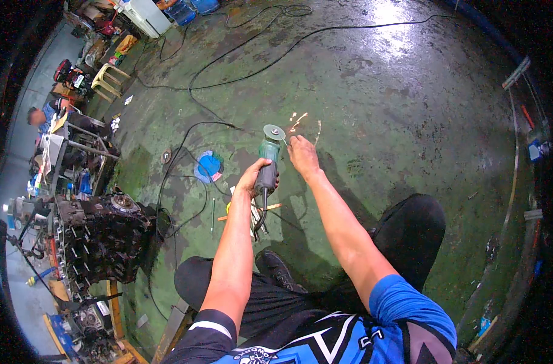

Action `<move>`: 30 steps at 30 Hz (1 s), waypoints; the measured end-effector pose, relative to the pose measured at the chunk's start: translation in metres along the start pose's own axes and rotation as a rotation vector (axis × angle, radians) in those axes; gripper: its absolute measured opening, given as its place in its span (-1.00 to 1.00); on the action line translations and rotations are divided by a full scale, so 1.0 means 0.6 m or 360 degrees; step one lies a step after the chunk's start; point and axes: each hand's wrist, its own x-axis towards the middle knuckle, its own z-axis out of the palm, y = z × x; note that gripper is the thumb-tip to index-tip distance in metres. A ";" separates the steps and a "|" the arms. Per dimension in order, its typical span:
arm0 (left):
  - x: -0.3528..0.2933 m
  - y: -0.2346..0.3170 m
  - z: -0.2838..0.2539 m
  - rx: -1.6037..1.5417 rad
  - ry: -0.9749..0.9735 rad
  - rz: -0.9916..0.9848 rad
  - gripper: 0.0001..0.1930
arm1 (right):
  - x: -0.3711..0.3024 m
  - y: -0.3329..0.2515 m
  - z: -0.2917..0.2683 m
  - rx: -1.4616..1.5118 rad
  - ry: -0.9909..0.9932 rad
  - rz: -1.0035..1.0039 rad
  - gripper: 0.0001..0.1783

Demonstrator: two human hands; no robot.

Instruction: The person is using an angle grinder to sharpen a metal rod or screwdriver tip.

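My left hand [252, 178] is wrapped around the dark body of an angle grinder [267, 162], held upright with its green head away from me. A pale round disc [275, 131] is mounted at the grinder's far end. Just right of that disc, my right hand [304, 156] is closed in a pinch. A thin sliver shows between its fingertips and the disc's edge, too small to name. Bright orange-white streaks like sparks [297, 123] appear beyond the fingers. The grinder's cord hangs down from its near end, below my left hand.
Black cables [191, 85] snake over the green floor [373, 121]. A blue round item [208, 165] lies left of the grinder, with small tools beneath my left forearm. A large engine block [97, 236] stands at left. Beyond it another person [46, 118] sits near a plastic stool [108, 82].
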 end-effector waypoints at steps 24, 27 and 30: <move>-0.003 0.004 0.000 -0.0012 -0.0012 0.0052 -0.54 | 0.003 0.001 0.004 0.0430 0.0020 0.0426 -0.83; -0.002 0.005 0.003 -0.0021 -0.0024 0.0033 -0.54 | 0.007 0.005 0.000 0.0464 -0.0027 0.0526 -0.79; -0.004 0.004 0.006 0.0009 -0.0015 0.0018 -0.54 | 0.003 0.009 0.002 0.0571 0.0026 0.0580 -0.80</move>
